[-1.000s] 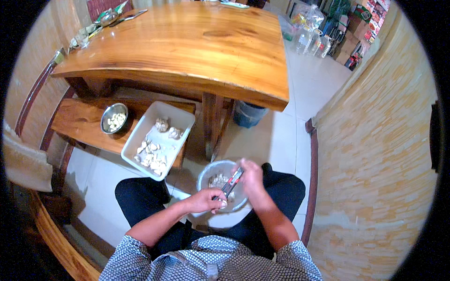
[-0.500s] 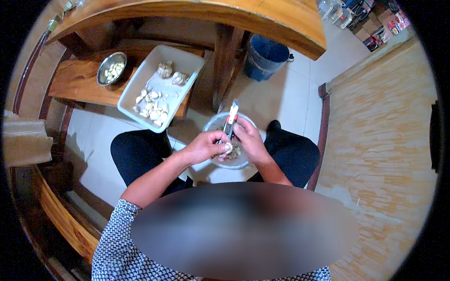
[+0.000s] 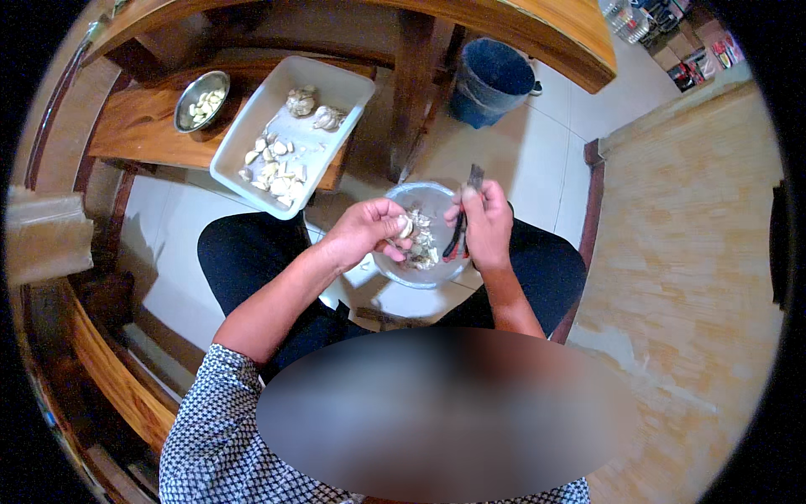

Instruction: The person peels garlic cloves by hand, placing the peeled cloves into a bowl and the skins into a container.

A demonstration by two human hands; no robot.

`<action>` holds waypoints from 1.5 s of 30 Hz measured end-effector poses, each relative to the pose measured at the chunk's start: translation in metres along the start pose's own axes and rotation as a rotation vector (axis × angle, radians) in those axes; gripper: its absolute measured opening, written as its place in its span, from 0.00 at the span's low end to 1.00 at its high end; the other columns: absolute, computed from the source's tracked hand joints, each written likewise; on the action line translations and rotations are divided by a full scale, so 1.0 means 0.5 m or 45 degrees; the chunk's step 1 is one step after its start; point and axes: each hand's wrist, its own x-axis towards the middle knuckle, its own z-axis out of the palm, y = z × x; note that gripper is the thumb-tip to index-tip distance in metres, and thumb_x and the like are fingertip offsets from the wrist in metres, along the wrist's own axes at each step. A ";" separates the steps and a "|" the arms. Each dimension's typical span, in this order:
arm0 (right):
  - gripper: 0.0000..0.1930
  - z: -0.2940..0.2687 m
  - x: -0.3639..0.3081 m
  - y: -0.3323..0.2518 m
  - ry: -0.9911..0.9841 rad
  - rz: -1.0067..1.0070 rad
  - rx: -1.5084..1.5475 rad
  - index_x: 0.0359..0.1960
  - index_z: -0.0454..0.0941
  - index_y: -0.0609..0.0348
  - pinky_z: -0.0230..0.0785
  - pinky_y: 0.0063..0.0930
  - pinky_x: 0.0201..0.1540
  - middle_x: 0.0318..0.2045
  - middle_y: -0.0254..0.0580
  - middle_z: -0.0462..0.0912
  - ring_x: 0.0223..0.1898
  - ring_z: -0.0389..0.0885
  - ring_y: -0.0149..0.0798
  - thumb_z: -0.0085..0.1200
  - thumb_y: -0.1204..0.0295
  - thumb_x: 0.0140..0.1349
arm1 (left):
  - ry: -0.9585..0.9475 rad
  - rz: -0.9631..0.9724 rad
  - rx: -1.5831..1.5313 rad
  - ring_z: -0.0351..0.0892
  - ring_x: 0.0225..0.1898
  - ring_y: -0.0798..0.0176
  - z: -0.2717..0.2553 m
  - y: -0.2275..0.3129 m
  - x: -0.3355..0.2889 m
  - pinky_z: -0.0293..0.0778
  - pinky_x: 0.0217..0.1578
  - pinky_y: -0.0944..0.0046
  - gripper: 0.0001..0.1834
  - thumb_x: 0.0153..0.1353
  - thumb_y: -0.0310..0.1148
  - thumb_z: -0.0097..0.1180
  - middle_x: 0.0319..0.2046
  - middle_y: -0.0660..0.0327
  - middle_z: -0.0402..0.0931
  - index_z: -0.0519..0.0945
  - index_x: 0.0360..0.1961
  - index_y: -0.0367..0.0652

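Note:
A pale garlic clove [image 3: 406,227] is pinched between the thumb and fingertips of my left hand [image 3: 369,233]. My right hand [image 3: 489,225] is closed round a black-and-red-handled hand tool [image 3: 457,236], whose narrow grey end sticks up past the fingers; its exact kind is unclear. Both hands are over a whitish round tub [image 3: 430,284] between my knees, with papery garlic skins [image 3: 422,244] inside. The tool is apart from the clove. To the left, a white rectangular tray [image 3: 231,149] holds two whole garlic bulbs [image 3: 300,102] and several loose cloves [image 3: 273,172].
A metal bowl [image 3: 180,113] of peeled cloves stands beside the tray on a low wooden bench [image 3: 126,139]. A blue lined bin [image 3: 483,109] stands beyond the tub. A wooden tabletop [image 3: 537,34] overhangs the far side; a streaked panel [image 3: 672,244] is on the right.
My hands have moved apart. The right one has drawn the tool away to the right, off the clove, which stays in my left hand. The view has shifted slightly.

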 end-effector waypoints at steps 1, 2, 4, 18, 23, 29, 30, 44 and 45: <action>0.08 -0.010 -0.006 0.014 -0.028 -0.004 -0.152 0.36 0.72 0.62 0.72 0.26 0.29 0.31 0.44 0.79 0.27 0.79 0.31 0.51 0.71 0.60 | -0.007 -0.003 -0.039 0.78 0.30 0.66 -0.007 0.010 0.000 0.80 0.30 0.65 0.09 0.62 0.31 0.50 0.34 0.56 0.77 0.73 0.38 0.36; 0.09 -0.007 -0.019 0.019 -0.082 -0.122 -0.332 0.37 0.72 0.62 0.72 0.27 0.30 0.31 0.46 0.79 0.28 0.79 0.34 0.52 0.71 0.59 | -0.013 -0.009 -0.079 0.78 0.29 0.66 -0.012 0.016 0.001 0.80 0.29 0.65 0.09 0.62 0.31 0.50 0.34 0.55 0.77 0.72 0.38 0.36; 0.11 0.003 -0.041 0.028 -0.189 -0.363 -0.690 0.39 0.73 0.64 0.71 0.29 0.32 0.32 0.49 0.79 0.29 0.79 0.39 0.53 0.71 0.58 | -0.017 0.003 -0.113 0.79 0.27 0.66 -0.019 0.025 -0.003 0.80 0.28 0.65 0.09 0.62 0.31 0.50 0.33 0.55 0.77 0.72 0.39 0.36; 0.19 0.049 -0.050 -0.018 -0.230 -0.885 -1.209 0.28 0.71 0.58 0.70 0.38 0.25 0.24 0.45 0.72 0.24 0.77 0.47 0.62 0.57 0.44 | -0.029 0.036 -0.124 0.79 0.26 0.67 -0.009 0.029 -0.009 0.81 0.26 0.67 0.13 0.60 0.28 0.52 0.31 0.59 0.76 0.72 0.45 0.35; 0.22 0.047 -0.049 -0.018 -0.250 -0.961 -1.251 0.25 0.69 0.57 0.69 0.36 0.22 0.22 0.43 0.70 0.22 0.76 0.45 0.62 0.53 0.43 | -0.048 0.076 0.003 0.75 0.22 0.69 -0.009 0.031 -0.012 0.75 0.21 0.70 0.12 0.60 0.30 0.52 0.27 0.61 0.75 0.73 0.43 0.35; 0.21 0.050 -0.049 -0.013 -0.233 -0.989 -1.317 0.23 0.69 0.56 0.69 0.34 0.22 0.21 0.41 0.69 0.21 0.76 0.43 0.62 0.53 0.42 | -0.041 0.052 0.040 0.73 0.20 0.69 -0.012 0.029 -0.011 0.72 0.22 0.71 0.10 0.60 0.30 0.53 0.25 0.62 0.74 0.75 0.39 0.35; 0.21 0.049 -0.049 -0.010 -0.227 -0.997 -1.305 0.22 0.69 0.56 0.69 0.33 0.22 0.21 0.41 0.69 0.21 0.75 0.42 0.62 0.53 0.42 | -0.034 0.061 0.052 0.73 0.20 0.69 -0.010 0.029 -0.011 0.71 0.22 0.71 0.09 0.60 0.30 0.53 0.25 0.61 0.74 0.75 0.38 0.35; 0.18 0.042 -0.058 -0.027 -0.205 -1.016 -1.433 0.21 0.70 0.56 0.68 0.32 0.22 0.19 0.39 0.69 0.20 0.74 0.40 0.61 0.56 0.44 | 0.012 0.048 -0.026 0.75 0.19 0.70 -0.008 0.028 -0.010 0.75 0.21 0.73 0.09 0.61 0.28 0.51 0.26 0.60 0.76 0.74 0.39 0.33; 0.18 0.042 -0.056 -0.028 -0.187 -1.007 -1.436 0.22 0.70 0.56 0.68 0.32 0.22 0.19 0.39 0.69 0.20 0.74 0.40 0.61 0.55 0.44 | 0.013 0.041 -0.032 0.75 0.19 0.70 -0.008 0.030 -0.011 0.75 0.21 0.73 0.09 0.61 0.28 0.51 0.26 0.60 0.76 0.73 0.39 0.33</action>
